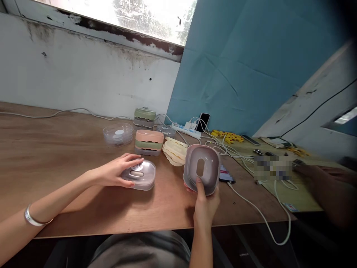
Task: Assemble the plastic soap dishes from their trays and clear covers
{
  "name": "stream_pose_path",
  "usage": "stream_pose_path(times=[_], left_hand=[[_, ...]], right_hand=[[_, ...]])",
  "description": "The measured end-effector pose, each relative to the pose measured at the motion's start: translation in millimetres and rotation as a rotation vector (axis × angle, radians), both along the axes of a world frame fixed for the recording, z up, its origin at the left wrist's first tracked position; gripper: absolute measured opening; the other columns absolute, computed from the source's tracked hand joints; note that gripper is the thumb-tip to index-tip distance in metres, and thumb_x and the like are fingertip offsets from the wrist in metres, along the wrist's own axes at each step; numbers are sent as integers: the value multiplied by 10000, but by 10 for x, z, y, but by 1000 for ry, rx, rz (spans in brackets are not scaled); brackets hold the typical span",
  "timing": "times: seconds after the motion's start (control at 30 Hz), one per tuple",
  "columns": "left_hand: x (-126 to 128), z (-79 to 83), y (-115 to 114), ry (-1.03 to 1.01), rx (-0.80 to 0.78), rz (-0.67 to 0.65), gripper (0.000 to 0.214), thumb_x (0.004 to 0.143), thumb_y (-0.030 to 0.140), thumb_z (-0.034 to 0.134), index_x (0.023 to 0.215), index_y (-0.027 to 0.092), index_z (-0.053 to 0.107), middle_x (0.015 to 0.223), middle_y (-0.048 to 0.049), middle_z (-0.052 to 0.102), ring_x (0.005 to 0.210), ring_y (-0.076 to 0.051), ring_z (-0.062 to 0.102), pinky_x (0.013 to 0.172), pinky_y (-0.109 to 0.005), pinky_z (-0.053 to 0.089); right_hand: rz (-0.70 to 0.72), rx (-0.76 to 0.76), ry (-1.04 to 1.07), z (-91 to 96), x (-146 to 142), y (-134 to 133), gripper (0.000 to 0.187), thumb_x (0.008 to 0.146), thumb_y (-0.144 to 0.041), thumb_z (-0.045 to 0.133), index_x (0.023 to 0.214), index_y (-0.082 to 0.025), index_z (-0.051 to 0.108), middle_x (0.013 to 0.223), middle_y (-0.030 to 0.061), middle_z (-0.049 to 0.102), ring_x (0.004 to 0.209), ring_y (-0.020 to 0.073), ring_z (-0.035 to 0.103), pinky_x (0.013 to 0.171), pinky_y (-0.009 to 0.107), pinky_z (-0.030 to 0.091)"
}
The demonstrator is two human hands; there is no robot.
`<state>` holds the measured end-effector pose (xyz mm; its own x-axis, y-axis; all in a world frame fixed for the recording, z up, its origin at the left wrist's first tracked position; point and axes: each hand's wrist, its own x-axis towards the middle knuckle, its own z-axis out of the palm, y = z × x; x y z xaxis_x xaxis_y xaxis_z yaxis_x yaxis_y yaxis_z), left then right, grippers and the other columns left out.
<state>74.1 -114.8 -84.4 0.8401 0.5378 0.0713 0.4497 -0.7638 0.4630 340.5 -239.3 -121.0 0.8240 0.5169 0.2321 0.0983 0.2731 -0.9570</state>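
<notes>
Grey clothing [136, 251] fills the bottom centre; above it, the left hand [118, 171] lies spread over the clear-lidded box [148, 175] on the worktop [167, 210], perhaps steadying it; right of centre, the right hand [206, 203] grips the pinkish-grey tray [209, 171], thumb inside, apparently tilted to show its hollow; stacked boxes [149, 143] stand beyond both hands.

Glaring window [156, 16] (dark right corners).

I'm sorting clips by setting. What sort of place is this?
Probably a makeshift indoor workspace, perhaps a small workroom: a wooden table bears stacked containers and a power strip, and the wall behind it is stained.
</notes>
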Motion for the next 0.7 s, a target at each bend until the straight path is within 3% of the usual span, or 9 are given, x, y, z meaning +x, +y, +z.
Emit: stream_pose_path(times=[0.1, 0.23, 0.4, 0.53, 0.7], left_hand=[[47, -139, -22, -134, -26, -134, 781, 801, 448, 675, 1474, 306, 304, 1534, -106, 258, 1382, -330, 245, 1113, -496, 280], [48, -220, -38, -172, -34, -194, 902, 713, 457, 762, 1470, 369, 279, 1535, -85, 242, 1371, -350, 245, 1088, -518, 317], [33, -214, -18, -124, -2, -129, 866, 707, 377, 761, 1451, 368, 319, 1508, -94, 285, 1325, -362, 315, 1064, -519, 340], [29, -148, 0, -86, 138, -20, 822, 690, 371, 743, 1428, 317, 386, 1488, -126, 328, 1316, -391, 318, 1032, -540, 352], [-38, 6, 38, 81, 400, 141, 697, 692, 299, 639, 1364, 232, 468, 1457, -144, 407, 1310, -403, 341, 1022, -599, 313]], right_hand=[[31, -17, -70, -39, 13, -6, 465, 708, -461, 709, 1061, -184, 588, 1002, 95, 654, 789, 260, 668, 634, 381, 550], [101, -6, -150, -61, 25, -10, 382, 745, -476, 674, 969, -184, 572, 847, 44, 631, 744, 209, 611, 632, 329, 509], [197, -84, -219, -15, -1, -35, 338, 762, -490, 662, 864, -192, 540, 717, -15, 596, 593, 134, 526, 562, 250, 443], [397, -94, -249, 21, -29, -54, 314, 768, -463, 678, 892, -212, 536, 820, 11, 660, 756, 181, 635, 687, 277, 500], [512, -112, -276, 27, -54, -66, 291, 780, -428, 688, 922, -215, 550, 905, 35, 671, 848, 204, 654, 776, 314, 527]])
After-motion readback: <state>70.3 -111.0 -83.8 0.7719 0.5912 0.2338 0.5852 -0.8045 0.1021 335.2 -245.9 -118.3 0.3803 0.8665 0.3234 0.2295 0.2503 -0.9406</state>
